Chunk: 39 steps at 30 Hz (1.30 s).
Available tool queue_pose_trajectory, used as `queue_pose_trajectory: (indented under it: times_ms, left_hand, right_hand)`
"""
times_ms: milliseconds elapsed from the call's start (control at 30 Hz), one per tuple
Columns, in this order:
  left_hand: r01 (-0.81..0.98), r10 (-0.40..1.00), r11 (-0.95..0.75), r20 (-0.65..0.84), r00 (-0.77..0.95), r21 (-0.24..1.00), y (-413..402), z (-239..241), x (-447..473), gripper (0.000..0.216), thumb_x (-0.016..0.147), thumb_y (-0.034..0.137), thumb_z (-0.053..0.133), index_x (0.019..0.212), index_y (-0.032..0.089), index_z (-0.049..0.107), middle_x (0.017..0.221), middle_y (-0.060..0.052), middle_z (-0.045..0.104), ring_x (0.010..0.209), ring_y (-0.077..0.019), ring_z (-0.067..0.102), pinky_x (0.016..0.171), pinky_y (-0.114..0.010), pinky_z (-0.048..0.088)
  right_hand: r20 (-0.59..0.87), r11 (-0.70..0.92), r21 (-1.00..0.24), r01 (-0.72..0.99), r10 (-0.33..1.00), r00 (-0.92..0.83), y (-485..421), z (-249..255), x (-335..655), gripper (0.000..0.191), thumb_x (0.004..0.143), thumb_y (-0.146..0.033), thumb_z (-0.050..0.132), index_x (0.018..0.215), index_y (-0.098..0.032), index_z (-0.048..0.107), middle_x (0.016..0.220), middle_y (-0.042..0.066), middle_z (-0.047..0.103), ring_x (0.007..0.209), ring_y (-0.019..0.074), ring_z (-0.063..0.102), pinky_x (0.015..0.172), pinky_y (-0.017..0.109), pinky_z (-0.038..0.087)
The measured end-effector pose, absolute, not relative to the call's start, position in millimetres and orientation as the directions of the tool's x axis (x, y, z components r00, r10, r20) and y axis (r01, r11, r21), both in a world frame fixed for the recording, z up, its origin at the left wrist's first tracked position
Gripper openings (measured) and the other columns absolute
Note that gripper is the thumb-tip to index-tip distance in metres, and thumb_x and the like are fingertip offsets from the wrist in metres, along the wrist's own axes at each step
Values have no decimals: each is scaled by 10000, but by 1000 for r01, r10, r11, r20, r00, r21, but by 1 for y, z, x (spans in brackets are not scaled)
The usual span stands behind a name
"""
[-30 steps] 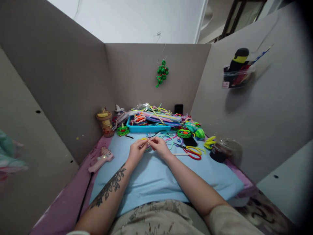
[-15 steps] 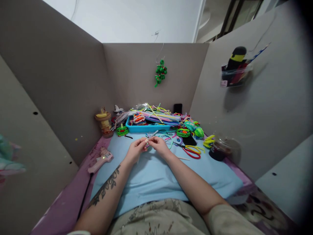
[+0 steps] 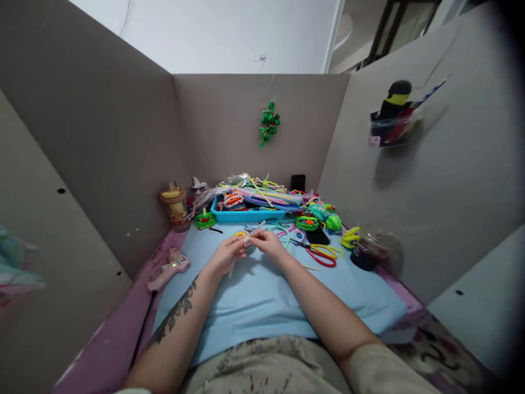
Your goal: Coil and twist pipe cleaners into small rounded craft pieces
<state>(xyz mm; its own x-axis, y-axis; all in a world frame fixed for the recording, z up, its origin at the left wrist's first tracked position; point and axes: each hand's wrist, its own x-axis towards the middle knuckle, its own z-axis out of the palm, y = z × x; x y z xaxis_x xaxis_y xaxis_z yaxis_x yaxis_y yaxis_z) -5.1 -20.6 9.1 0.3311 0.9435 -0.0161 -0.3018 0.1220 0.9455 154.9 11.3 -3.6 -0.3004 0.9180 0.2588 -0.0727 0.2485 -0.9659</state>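
Observation:
My left hand is closed, its fingertips pinching a small white pipe cleaner piece over the middle of the cloth. My right hand meets it from the other side, thumb and fingers pressed together on the same piece. A pale strand hangs below my left hand. Just behind the fingers lies a bit of yellow and pink, partly hidden. Loose pipe cleaners are scattered beyond my right hand. Scissors with red and yellow handles rest to the right.
A blue tray heaped with pipe cleaners stands at the back. Green fuzzy figures sit near it. On the left are a pink glue gun and a cup; a dark tub is on the right. Grey panels enclose the table.
My left hand has turned slightly and its fingers have shifted, so the white piece and the yellow and pink bit behind show more. My right hand stays nearly in place.

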Motion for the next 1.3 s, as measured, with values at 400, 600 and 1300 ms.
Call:
queue_pose_trajectory:
  times_ms: [400,600,1300]
  left_hand:
    - [-242,901,105,11,433,965,-25,12,-6,310,706,449,683,708,145,624,537,21,462,480,-62,382,486,-197,363]
    - [-212,902,81,19,431,974,-26,12,-5,355,705,467,676,780,123,629,558,9,520,438,-45,374,422,-184,283]
    - [-227,993,-57,78,84,972,-17,1,2,377,590,433,770,766,118,662,681,-30,665,565,-117,598,602,-260,496]
  right_hand:
    - [276,231,-959,-167,898,-342,6,3,158,274,635,-365,706,808,-155,664,693,24,650,544,101,496,469,204,287]
    - [277,251,-961,-117,892,-358,8,-1,159,291,675,-411,677,802,-151,647,667,15,621,561,104,495,497,208,319]
    - [289,274,-957,-97,931,-221,2,3,149,302,649,-439,709,622,-160,596,519,-30,525,470,79,413,454,215,278]
